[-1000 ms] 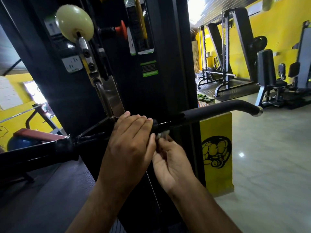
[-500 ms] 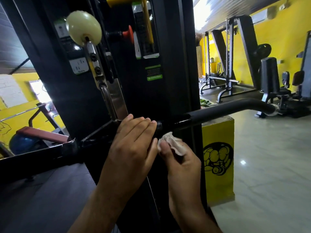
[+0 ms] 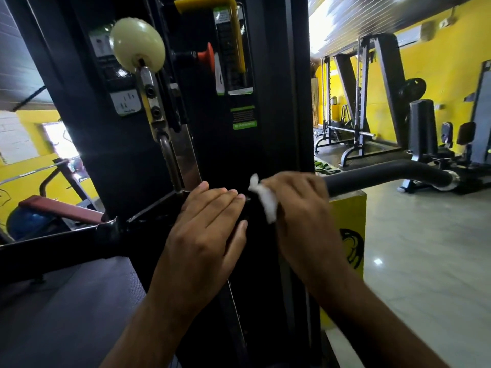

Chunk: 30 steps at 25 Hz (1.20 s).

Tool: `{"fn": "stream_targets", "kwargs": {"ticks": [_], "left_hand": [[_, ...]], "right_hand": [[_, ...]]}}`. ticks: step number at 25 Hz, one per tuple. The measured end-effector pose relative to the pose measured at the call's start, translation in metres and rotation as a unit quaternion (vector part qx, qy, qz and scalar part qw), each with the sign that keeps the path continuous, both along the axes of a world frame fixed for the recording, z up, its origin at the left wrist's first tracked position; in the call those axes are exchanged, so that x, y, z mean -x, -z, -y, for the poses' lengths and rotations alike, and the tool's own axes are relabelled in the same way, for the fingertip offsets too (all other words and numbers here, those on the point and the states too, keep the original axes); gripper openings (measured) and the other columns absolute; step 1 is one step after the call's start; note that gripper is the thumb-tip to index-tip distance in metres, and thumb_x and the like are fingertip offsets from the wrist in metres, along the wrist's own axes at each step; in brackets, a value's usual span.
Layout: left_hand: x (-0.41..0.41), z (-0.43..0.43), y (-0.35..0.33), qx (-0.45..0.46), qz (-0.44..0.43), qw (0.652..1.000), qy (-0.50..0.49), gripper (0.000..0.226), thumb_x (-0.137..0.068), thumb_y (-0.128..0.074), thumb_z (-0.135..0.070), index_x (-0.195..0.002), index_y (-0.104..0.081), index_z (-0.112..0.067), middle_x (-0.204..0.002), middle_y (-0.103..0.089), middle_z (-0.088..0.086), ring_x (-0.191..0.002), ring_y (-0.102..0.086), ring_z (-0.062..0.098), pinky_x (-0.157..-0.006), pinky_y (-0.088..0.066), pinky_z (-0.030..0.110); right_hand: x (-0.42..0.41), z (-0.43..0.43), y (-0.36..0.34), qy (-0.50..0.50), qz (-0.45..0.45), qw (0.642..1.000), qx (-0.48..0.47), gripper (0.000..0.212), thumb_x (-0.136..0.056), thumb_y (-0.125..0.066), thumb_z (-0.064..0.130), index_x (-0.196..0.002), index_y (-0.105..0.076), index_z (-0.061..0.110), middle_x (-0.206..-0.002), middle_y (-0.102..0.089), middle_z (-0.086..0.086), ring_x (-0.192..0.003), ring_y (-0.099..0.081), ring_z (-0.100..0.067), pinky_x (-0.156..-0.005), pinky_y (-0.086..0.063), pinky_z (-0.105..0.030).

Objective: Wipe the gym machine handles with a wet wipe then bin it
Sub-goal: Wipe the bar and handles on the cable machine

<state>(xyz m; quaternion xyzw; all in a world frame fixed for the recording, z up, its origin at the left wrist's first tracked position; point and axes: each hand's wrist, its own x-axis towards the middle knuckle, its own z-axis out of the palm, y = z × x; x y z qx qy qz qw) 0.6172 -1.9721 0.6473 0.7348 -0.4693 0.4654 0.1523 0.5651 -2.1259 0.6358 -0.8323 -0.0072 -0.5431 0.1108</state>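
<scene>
The left hand [image 3: 204, 229] lies over the middle of the black handle bar [image 3: 385, 173], its fingers [image 3: 225, 195] curled over the top and the thumb drawn in on the near side. It grips the bar just right of the point where a steel carabiner [image 3: 168, 158] hangs down to the bar's bracket. Just beside it, on the right, the right hand [image 3: 301, 208] is wrapped round the same bar with the wet wipe [image 3: 265, 201] caught under it. Its fingers [image 3: 292, 181] are closed over the top, and the white wipe shows as a crumpled fold sticking out on the hand's left side, between the two hands and against the bar. How much of the wipe lies under the palm cannot be told. Beyond the right hand the padded grip runs off to the right, bends downward and ends in a silver cap [image 3: 451, 179]. To the left the bar slopes down toward the frame's edge. Behind both hands stands the black machine column [image 3: 273, 75], carrying stickers, a cream ball [image 3: 137, 45] above the carabiner's link, a red knob [image 3: 207, 57] and a yellow handle [image 3: 235, 27]. A yellow box [image 3: 350, 208] with a black emblem sits beside the column, below the grip. Pale glossy floor [image 3: 425, 274] stretches to the right toward a rack [image 3: 356, 107] and padded machines by the yellow wall, and a blue ball [image 3: 24, 224] shows at far left.
</scene>
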Motion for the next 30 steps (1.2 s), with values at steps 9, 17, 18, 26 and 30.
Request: {"fn": "stream_targets", "kwargs": {"ticks": [9, 17, 18, 26, 30], "left_hand": [[0.002, 0.005, 0.002, 0.020, 0.002, 1.000, -0.008, 0.033, -0.088, -0.066, -0.017, -0.118, -0.067, -0.003, -0.116, -0.068, 0.010, -0.113, -0.061, 0.020, -0.113, -0.036, 0.042], [0.012, 0.022, -0.011, -0.057, -0.006, 0.996, -0.075, 0.038, -0.091, -0.055, -0.028, -0.120, -0.066, -0.006, -0.115, -0.068, 0.008, -0.111, -0.061, 0.022, -0.115, -0.031, 0.041], [0.011, 0.029, -0.014, -0.087, -0.001, 0.993, -0.083, 0.041, -0.090, -0.052, -0.031, -0.121, -0.066, -0.006, -0.114, -0.069, 0.007, -0.110, -0.062, 0.021, -0.115, -0.031, 0.040], [0.009, 0.043, -0.010, -0.120, 0.010, 0.990, -0.070, 0.041, -0.090, -0.051, -0.030, -0.120, -0.068, -0.006, -0.110, -0.071, 0.008, -0.101, -0.065, 0.022, -0.106, -0.037, 0.036], [0.005, 0.041, -0.008, -0.118, 0.016, 0.991, -0.062, 0.039, -0.091, -0.055, -0.027, -0.122, -0.066, -0.006, -0.116, -0.070, 0.009, -0.106, -0.065, 0.022, -0.105, -0.042, 0.040]], "right_hand": [[0.018, 0.044, -0.022, -0.021, -0.131, 0.990, -0.040, 0.029, -0.089, -0.046, 0.023, -0.116, -0.057, 0.018, -0.095, -0.057, 0.014, -0.096, -0.048, -0.014, -0.069, -0.034, -0.022], [0.016, 0.036, 0.036, 0.004, 0.029, 0.997, -0.076, 0.034, -0.086, -0.059, 0.012, -0.119, -0.067, 0.008, -0.121, -0.058, -0.008, -0.114, -0.050, -0.020, -0.099, -0.036, -0.022], [0.017, 0.021, 0.048, -0.017, 0.058, 0.992, -0.115, 0.034, -0.087, -0.059, 0.010, -0.119, -0.067, 0.009, -0.120, -0.057, -0.008, -0.113, -0.052, -0.018, -0.098, -0.040, -0.022], [-0.005, -0.016, 0.042, -0.433, 0.211, 0.305, -0.821, 0.021, -0.091, -0.052, -0.005, -0.109, -0.062, -0.003, -0.095, -0.066, -0.014, -0.075, -0.066, -0.013, -0.070, -0.059, -0.023], [-0.012, -0.004, 0.031, -0.433, 0.211, 0.208, -0.851, 0.020, -0.089, -0.046, -0.009, -0.095, -0.062, 0.001, -0.086, -0.065, -0.013, -0.074, -0.064, -0.015, -0.081, -0.058, -0.031]]}}
